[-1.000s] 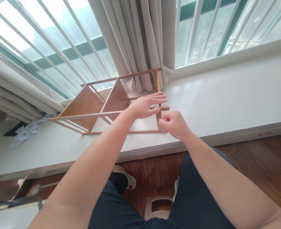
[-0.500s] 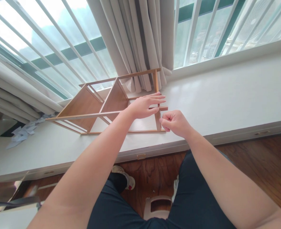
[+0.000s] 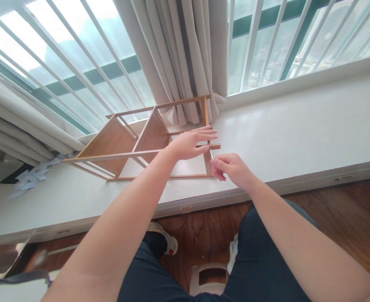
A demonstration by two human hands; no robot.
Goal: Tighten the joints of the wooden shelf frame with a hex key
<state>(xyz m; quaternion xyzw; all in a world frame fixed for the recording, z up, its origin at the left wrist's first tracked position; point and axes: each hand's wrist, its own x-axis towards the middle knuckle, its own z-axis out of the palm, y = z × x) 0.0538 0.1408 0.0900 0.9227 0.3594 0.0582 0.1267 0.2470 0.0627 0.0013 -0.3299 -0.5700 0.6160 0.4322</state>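
A wooden shelf rack (image 3: 150,130) lies on its side on the white window ledge. My left hand (image 3: 191,142) rests on the upper rail near the rack's right end, its fingers stretched out over the end crosspiece. Just to the right of that end, my right hand (image 3: 227,166) is closed with fingers curled. A thin silvery rod, apparently a hex key (image 3: 212,154), shows between its fingertips and the end of the rack. Most of the rod is hidden by the fingers, and where its tip meets the wood is too small to make out.
Grey curtains (image 3: 185,54) hang behind the rack, with barred windows on both sides. Crumpled white paper (image 3: 30,178) lies at the ledge's left end. Below are the wooden floor (image 3: 345,209) and a beige plastic stool (image 3: 208,286) between my legs.
My right hand has turned and dropped slightly, its fist loosening into a pinch with the rod more visible. My left hand keeps its place on the rack. The view has shifted slightly.
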